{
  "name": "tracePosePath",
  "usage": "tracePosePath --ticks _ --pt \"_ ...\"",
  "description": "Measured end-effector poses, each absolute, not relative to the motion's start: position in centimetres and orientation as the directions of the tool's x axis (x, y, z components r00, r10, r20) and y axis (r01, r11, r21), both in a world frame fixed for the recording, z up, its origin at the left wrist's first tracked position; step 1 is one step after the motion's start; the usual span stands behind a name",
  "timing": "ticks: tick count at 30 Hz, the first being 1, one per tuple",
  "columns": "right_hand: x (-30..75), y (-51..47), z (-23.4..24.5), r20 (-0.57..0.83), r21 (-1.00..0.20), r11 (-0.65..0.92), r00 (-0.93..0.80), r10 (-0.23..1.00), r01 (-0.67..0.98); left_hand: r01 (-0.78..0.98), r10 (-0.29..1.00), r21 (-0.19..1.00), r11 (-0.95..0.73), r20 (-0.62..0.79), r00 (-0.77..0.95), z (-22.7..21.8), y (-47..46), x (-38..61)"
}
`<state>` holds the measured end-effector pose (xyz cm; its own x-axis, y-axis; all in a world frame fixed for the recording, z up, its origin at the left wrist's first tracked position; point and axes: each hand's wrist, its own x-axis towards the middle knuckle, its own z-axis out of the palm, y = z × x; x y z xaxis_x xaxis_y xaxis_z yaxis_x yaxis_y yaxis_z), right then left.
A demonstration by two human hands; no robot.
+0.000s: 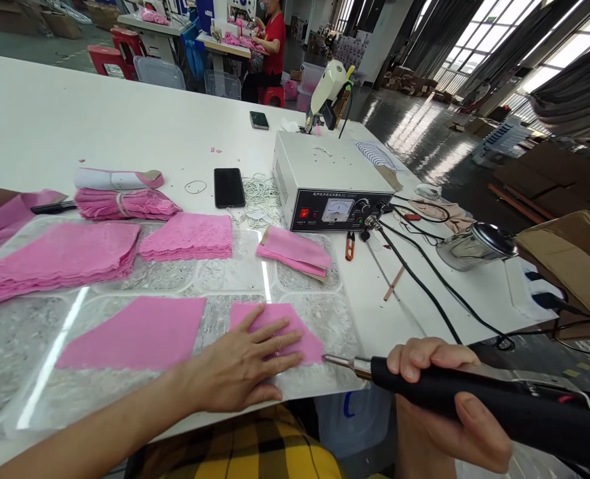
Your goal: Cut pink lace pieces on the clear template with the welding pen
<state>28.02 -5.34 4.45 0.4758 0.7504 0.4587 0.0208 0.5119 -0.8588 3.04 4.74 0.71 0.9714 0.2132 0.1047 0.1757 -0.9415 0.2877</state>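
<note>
My left hand (pixel 247 362) lies flat, fingers spread, on a small pink fabric piece (pixel 310 342), covering part of it. My right hand (pixel 479 432) is wrapped round the black handle of a handheld ultrasonic tool (pixel 419 386). The tool's slim metal tip meets the right corner of that piece; whether it presses on the cloth I cannot tell. To the left, a larger pink fabric piece (pixel 140 332) lies flat. Both rest on a clear, marble-patterned mat (pixel 229 276). Behind them are two stacks of pink pieces, a large one (pixel 75 249) and a smaller one (pixel 189 233).
A control box (pixel 334 179) with dial and cables (pixel 419 286) stands behind. Around it are a phone (pixel 229 187), rubber bands (pixel 262 199), orange snips (pixel 350 246) and a glass jar (pixel 477 245). A tied pink bundle (pixel 125 203) lies left. A person in red (pixel 273 46) sits farther back.
</note>
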Motion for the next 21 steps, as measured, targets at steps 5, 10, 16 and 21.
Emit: tracePosePath --ticks 5,10,16,21 --pt "28.07 -5.24 4.22 0.451 -0.857 0.515 0.477 0.755 -0.005 0.173 0.205 0.283 -0.943 0.086 0.975 0.71 4.7 3.07" --pt "28.26 -5.22 3.79 0.45 -0.856 0.517 0.479 0.754 -0.009 0.172 0.206 0.275 -0.946 0.099 0.974 0.77 4.72 3.04" --pt "28.39 -5.16 3.61 0.442 -0.843 0.532 0.457 0.772 -0.083 0.164 0.195 0.253 -0.953 0.104 0.975 0.74 4.71 3.04" --pt "28.32 -5.03 4.0 0.439 -0.835 0.537 0.442 0.782 -0.121 0.176 0.198 0.229 -0.957 0.075 0.977 0.98 4.64 3.13"
